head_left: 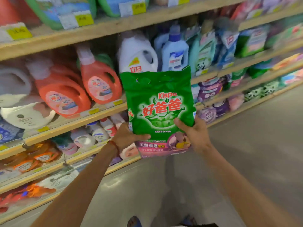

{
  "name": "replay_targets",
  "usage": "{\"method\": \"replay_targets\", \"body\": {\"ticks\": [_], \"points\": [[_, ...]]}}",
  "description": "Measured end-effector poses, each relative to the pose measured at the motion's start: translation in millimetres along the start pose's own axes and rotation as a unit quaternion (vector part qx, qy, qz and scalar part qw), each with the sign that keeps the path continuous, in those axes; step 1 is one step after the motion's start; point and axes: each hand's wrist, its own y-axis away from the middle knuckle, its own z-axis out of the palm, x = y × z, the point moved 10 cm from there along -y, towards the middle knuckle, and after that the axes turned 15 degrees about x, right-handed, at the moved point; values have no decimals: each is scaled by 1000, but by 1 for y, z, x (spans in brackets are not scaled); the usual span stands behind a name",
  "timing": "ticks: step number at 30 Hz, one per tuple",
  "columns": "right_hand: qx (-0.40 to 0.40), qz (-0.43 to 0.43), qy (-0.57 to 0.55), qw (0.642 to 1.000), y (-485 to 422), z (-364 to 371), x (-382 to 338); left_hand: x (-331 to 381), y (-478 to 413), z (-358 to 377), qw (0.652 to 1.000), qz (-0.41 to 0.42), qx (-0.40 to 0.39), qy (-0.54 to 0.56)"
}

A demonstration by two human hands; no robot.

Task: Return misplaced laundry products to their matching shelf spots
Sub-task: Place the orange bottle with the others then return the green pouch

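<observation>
A long run of wooden shelves (pixel 105 24) is seen across the left and top, stepped in several tiers and edged with yellow price tags; beside it a smooth, faintly glossy grey floor (pixel 246 153) is spread out to the right. The shelves are packed with moulded plastic jugs and soft pouches, much of it blurred.

In front of the shelves, a green detergent bag (pixel 159 110) is held upright in mid-air, clear of every shelf. It is made of shiny, crinkled plastic film, roughly rectangular, with a punched carry handle near its top edge, red lettering across the middle and a pink-purple band along the bottom.

The bag is gripped at its lower part from both sides. The left hand (pixel 126 136) is closed on the lower left edge, with the thumb laid across the front of the film. The right hand (pixel 195 133) is closed on the lower right corner, with the thumb pressed on the front and the fingers behind it.

Behind the bag's top, a white handled jug (pixel 136 54) and a pale blue bottle (pixel 175 53) are stood on a shelf. To the left, two orange jugs (pixel 100 82) with rounded handles are lined up. A thin red band (pixel 114 144), possibly a thread bracelet, is worn on the left wrist.
</observation>
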Motion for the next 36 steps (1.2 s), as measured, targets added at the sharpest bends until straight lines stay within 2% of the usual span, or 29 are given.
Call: {"method": "replay_targets", "body": {"ticks": [6,12,16,22,27,32,36], "points": [[83,4,36,996,-37,-173,-1,14,-9,181,997,31,-57,-43],[122,15,74,990,-78,-301,-4,43,-30,324,989,59,-109,-86],[110,28,97,989,-112,-368,6,62,-57,413,978,77,-151,-121],[124,24,213,969,-189,-472,8,75,-113,552,965,69,-201,-157],[146,39,283,947,-270,-555,3,97,-166,667,961,74,-207,-170],[194,79,288,934,-335,-638,10,116,-207,757,964,65,-176,-187],[212,58,281,934,-385,-699,19,121,-230,822,965,67,-163,-196]]}}
